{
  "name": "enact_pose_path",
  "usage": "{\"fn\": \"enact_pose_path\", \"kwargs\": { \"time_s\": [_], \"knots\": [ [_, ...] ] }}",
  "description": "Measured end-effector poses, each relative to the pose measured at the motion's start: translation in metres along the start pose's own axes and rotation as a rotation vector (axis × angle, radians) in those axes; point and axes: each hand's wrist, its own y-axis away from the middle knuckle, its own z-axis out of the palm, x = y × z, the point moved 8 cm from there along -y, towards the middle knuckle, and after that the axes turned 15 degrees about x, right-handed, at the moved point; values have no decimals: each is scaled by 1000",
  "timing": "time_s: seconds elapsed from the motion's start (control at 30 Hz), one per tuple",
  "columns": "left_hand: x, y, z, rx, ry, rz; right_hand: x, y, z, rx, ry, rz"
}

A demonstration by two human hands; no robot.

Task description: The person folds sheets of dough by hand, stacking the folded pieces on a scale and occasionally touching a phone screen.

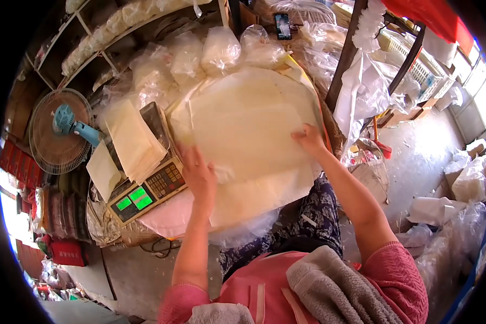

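Observation:
A wide, thin, cream-coloured sheet (243, 129) lies over the work table in front of me, with paler layers under it. My left hand (198, 175) rests at the sheet's left edge beside the scale, fingers stretched out and slightly apart. At the sheet's right edge, my right hand (309, 141) has its fingers curled together, pinching the sheet's edge. A digital scale (146, 189) with lit green displays stands just left of my left hand. On its pan lies a stack of cream sheets (132, 137), with another folded sheet (103, 171) beside it.
Several filled clear plastic bags (221, 49) line the table's back edge. A phone (282, 26) stands behind them. To the left is a fan (65, 127). A dark post (345, 67) rises at the right, near white baskets (416, 59). Plastic-wrapped bundles (472, 178) lie at far right.

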Motion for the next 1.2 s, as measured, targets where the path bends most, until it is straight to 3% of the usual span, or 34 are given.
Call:
{"fn": "enact_pose_path", "kwargs": {
  "time_s": [0.13, 0.2, 0.23, 0.3, 0.4, 0.5, 0.57, 0.73, 0.83, 0.93, 0.97, 1.0, 1.07, 1.13, 1.2],
  "knots": [
    [42, 51, 28, -508, 164, 214, -16, 10, -4, -56, 138, 99],
    [40, 77, 36, -585, 137, 195, -15, 11, -3, -91, 198, 112],
    [39, 87, 39, -623, 125, 188, -12, 9, -2, -17, 262, 23],
    [39, 91, 38, -592, 129, 202, 0, 9, 2, 141, 386, -157],
    [38, 91, 37, -541, 128, 230, -88, 57, -1, 107, 597, -548],
    [40, 87, 37, -478, 143, 298, -108, 103, 19, 51, 526, -754],
    [41, 87, 41, -422, 178, 363, -71, 115, 40, -9, 514, -754],
    [45, 84, 42, -354, 74, 660, -87, 128, 38, -85, 453, -899],
    [36, 71, 54, -485, 247, 470, -99, 154, 33, -652, 222, -307],
    [51, 48, 32, -655, 185, 414, -36, 172, 45, -520, -703, 877],
    [56, 51, 28, -674, 159, 444, -17, 162, 46, -482, -926, 1032],
    [61, 57, 24, -694, 131, 475, -14, 141, 31, -229, -1010, 919],
    [69, 62, 8, -710, 182, 463, -32, 109, 14, 66, -1025, 707],
    [78, 58, -12, -691, 345, 375, -51, 74, 9, 12, -707, 471],
    [76, 47, -22, -641, 567, 185, -143, 65, -22, 40, -528, 106]
  ]
}}
